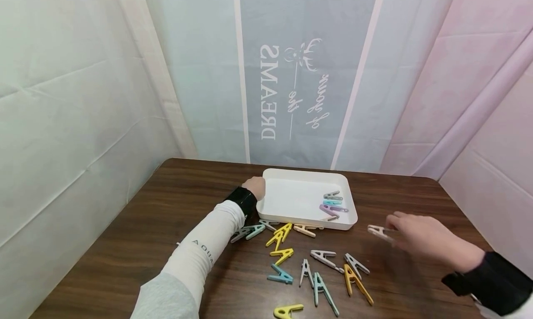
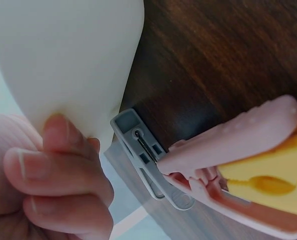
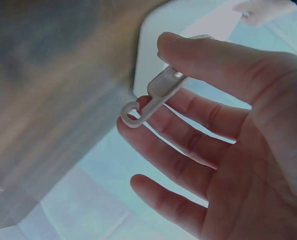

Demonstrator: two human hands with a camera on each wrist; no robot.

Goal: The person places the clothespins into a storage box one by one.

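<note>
My left hand (image 1: 255,187) grips the left side of a white tray (image 1: 287,194), its fingers curled at the tray wall (image 2: 68,55) in the left wrist view. To the right of the tray, my right hand (image 1: 429,238) holds a pale clothespin (image 1: 380,232) above the table. In the right wrist view, thumb and fingers pinch this clothespin (image 3: 161,90), whose hooked end points outward; the little finger stands apart. Inside the tray, at its right end, lie a grey clothespin (image 1: 331,195), a turquoise one (image 1: 332,202) and a purple one (image 1: 329,211).
Several clothespins lie on the brown table (image 1: 166,208) in front of the tray, among them a blue one (image 1: 281,276), an orange one (image 1: 351,279) and a yellow one (image 1: 285,311). Close to the left hand are a grey clothespin (image 2: 133,130) and a pink one (image 2: 238,140). Curtains (image 1: 308,138) hang behind.
</note>
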